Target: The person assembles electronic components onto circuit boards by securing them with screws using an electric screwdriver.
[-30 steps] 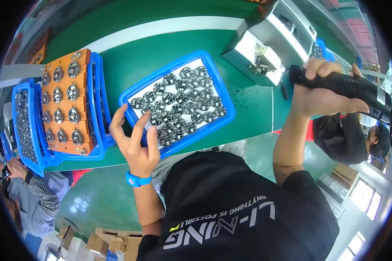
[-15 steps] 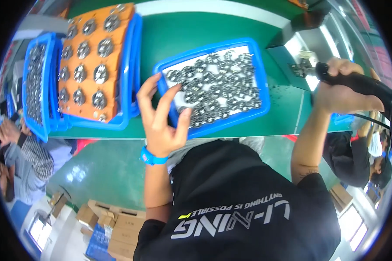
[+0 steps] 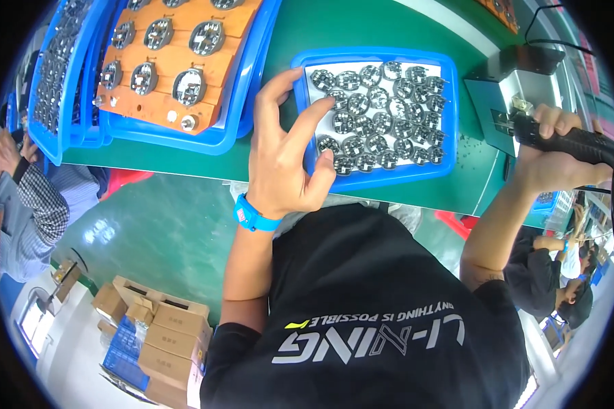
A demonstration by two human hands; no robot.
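Observation:
My left hand (image 3: pixel 283 160), with a blue band on its wrist, reaches over the left edge of a blue tray (image 3: pixel 382 178). Its fingers are spread; one fingertip is at the tray's rim, while another finger and the thumb hover by small round metal-rimmed parts (image 3: pixel 382 123) standing in rows on a white liner. Whether they touch a part I cannot tell. On the right, my right hand (image 3: pixel 542 160) grips a black electric screwdriver (image 3: pixel 566 140). Its tip points at a small metal mechanism (image 3: pixel 518 105) on the front of a box-shaped machine (image 3: pixel 494 102).
An orange board (image 3: pixel 174 58) carrying larger round parts lies on stacked blue trays (image 3: pixel 184 141) at left. Beyond is another blue tray of parts (image 3: pixel 61 75). Small dark bits (image 3: pixel 472 153) are scattered on the green table (image 3: pixel 361 31) near the machine. Other people sit at both sides.
The view has shifted, so the orange board sits higher and the tray further right. My left hand stays spread at the tray's left edge; my right hand keeps holding the screwdriver at the machine.

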